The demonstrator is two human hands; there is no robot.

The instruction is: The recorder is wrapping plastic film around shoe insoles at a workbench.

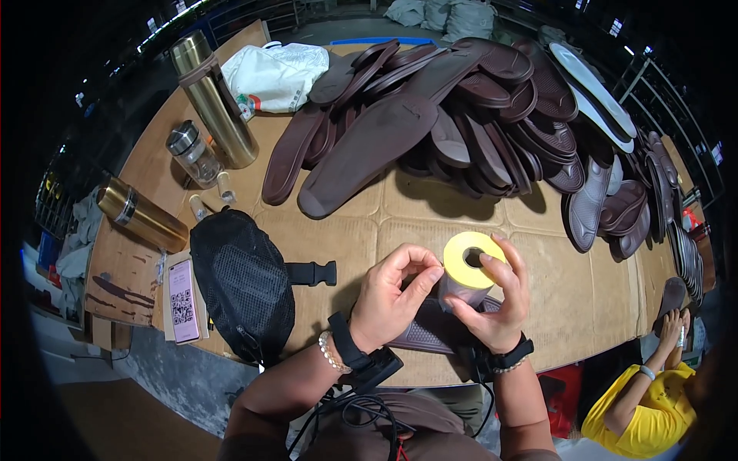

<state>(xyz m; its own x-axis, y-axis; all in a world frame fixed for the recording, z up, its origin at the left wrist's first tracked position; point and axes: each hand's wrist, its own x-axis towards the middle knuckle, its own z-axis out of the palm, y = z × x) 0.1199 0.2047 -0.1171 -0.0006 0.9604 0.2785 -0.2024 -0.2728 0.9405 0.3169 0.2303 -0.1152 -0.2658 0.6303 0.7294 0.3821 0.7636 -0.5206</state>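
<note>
A roll (460,247) with a yellow end face and a pale, shiny side is held upright over the table, its core hole facing up. My right hand (501,311) grips it, a finger at the core hole and the thumb low on the side. Against the roll's left edge, my left hand (388,296) is closed in a pinch; whatever is between thumb and forefinger is too small to make out. Below both hands lies a dark brown insole (430,332) with a textured surface, partly covered by them.
A large heap of brown insoles (369,154) fills the back and right. On the left are a black mesh bag (242,284), a phone (183,300), gold flasks (223,115), a glass bottle (200,161) and a white bag (280,73). A person in a yellow shirt (646,407) works at right.
</note>
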